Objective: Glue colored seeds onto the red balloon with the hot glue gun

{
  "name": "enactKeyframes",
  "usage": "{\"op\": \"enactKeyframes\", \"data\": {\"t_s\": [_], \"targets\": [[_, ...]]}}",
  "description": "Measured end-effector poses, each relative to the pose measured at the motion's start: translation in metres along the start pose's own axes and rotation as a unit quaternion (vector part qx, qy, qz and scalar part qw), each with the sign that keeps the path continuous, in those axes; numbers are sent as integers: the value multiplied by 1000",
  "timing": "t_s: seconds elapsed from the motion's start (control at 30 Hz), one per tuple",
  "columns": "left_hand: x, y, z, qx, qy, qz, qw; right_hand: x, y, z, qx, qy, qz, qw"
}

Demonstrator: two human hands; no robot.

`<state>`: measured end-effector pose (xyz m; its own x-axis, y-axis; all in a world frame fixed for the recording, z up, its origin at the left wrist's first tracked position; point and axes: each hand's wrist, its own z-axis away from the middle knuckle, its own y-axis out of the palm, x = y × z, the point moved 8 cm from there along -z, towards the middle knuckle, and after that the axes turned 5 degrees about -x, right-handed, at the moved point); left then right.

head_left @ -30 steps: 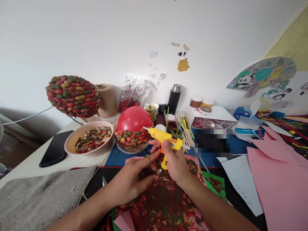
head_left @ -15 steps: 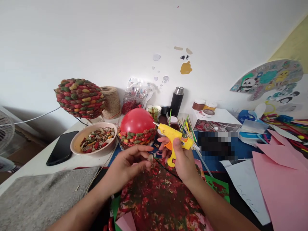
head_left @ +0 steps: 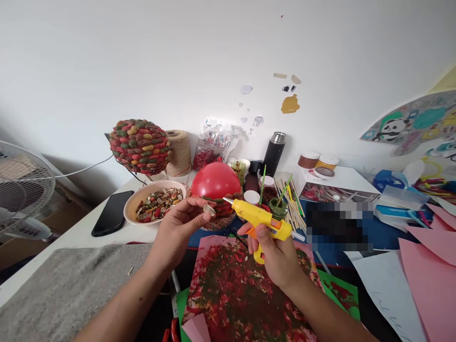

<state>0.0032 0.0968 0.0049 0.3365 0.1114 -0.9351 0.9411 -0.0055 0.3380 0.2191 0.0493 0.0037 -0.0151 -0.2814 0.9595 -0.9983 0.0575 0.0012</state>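
Observation:
My left hand [head_left: 180, 221] pinches a pale half shell [head_left: 209, 210], which looks like a pistachio shell, between thumb and fingers. My right hand [head_left: 276, 251] is wrapped around a yellow glue gun [head_left: 249, 212], its nozzle pointing left, close to the shell. Behind both hands sits a red balloon [head_left: 216, 179], its lower part ringed by rows of painted shells, partly hidden by my left hand. To the left, a pinkish bowl [head_left: 128, 209] holds many painted shells. A paint-smeared sheet [head_left: 245, 289] lies below my hands.
A ball covered in coloured shells [head_left: 140, 147] stands at the back left beside a twine spool [head_left: 178, 153]. A black phone [head_left: 112, 213] lies near the bowl. Farther back are a black thermos [head_left: 274, 154] and a paint jar [head_left: 278, 209]. Pink paper [head_left: 427, 285] lies at right.
The view has shifted left. My left hand has turned, showing the shell more clearly, and the glue gun's nozzle now sits nearer to it.

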Motion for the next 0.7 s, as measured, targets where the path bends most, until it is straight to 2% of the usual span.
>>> {"op": "enactKeyframes", "data": {"t_s": [0.2,0.37,0.7], "targets": [[-3,-1,2,-3,21,-24,999,14,13,2,51,-25,42,998],[-2,-1,3,3,20,-36,999,20,12,2,42,-39,66,996],[-1,1,3,18,39,-46,998,14,13,3,44,-49,95,993]]}}
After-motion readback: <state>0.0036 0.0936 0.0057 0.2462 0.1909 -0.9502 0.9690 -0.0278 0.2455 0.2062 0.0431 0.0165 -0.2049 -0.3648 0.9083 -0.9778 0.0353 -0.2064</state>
